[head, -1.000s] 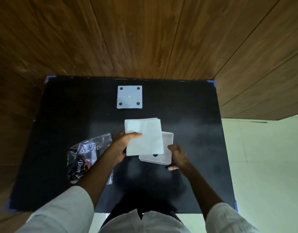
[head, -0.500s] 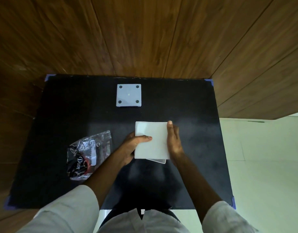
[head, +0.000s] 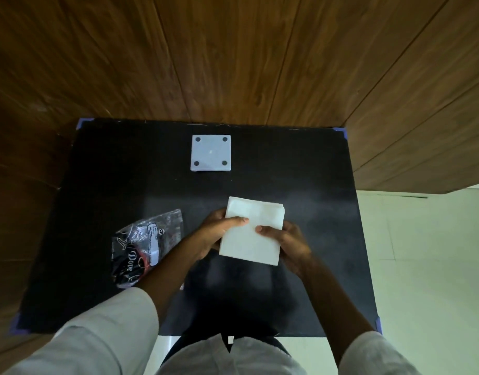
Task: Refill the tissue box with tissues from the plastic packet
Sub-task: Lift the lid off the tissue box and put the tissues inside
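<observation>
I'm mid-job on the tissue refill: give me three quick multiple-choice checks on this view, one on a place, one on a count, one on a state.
1. Where does the plastic packet lie relative to the tissue stack?
A. To its left
B. To its right
C. Beyond it, by the wall

2. How many dark dots show on the square white plate?
A. Two
B. Four
C. Six

3. How is the tissue stack held?
A. Lying free on the table
B. By one hand
C. By both hands

Answers:
1. A: the plastic packet lies left of the tissue stack.
2. B: one dot sits at each corner of the square white plate.
3. C: the left hand and right hand each have a grip on a side.
</observation>
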